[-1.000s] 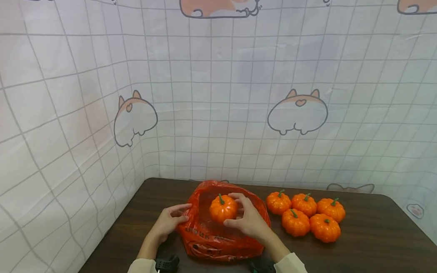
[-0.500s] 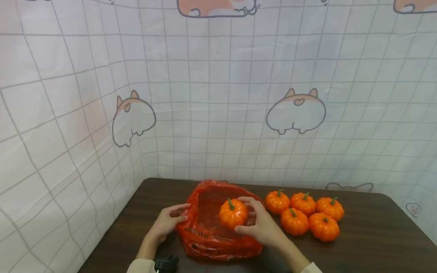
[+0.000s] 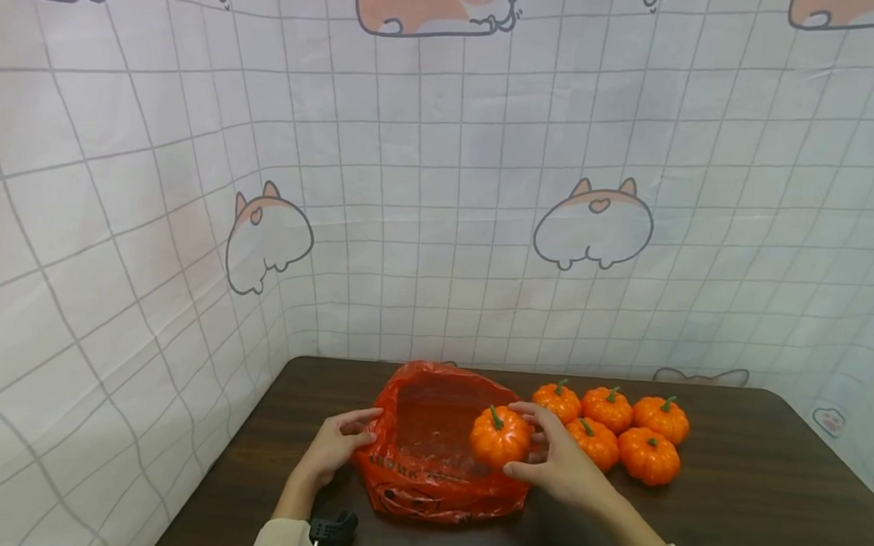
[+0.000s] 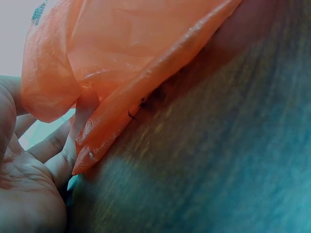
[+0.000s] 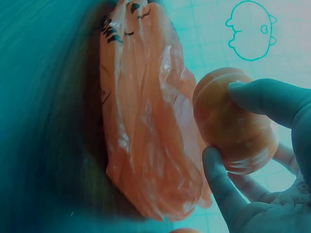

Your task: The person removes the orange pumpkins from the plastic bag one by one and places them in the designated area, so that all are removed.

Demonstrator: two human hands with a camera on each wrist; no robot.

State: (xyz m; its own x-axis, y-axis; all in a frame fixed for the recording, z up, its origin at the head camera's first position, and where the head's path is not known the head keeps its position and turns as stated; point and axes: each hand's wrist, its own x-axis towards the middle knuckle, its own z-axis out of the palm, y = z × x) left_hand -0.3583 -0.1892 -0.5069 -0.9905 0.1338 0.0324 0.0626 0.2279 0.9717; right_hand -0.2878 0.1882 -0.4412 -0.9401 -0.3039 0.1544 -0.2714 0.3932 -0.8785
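Observation:
A red plastic bag lies on the dark wooden table with its mouth wide, printed on the near side. My left hand holds the bag's left edge; the left wrist view shows the thin plastic caught at the fingers. In my right hand is a small orange pumpkin with a green stem, gripped between thumb and fingertips over the right side of the bag's mouth. The right wrist view shows this pumpkin above the table, beside the bag.
Several more small pumpkins sit grouped on the table to the right of the bag, close behind my right hand. A white grid-patterned cloth with cartoon dogs hangs behind and beside the table.
My right hand has carried the pumpkin rightward and slightly nearer, from over the middle of the bag's mouth to its right side. The left hand has stayed at the bag's edge.

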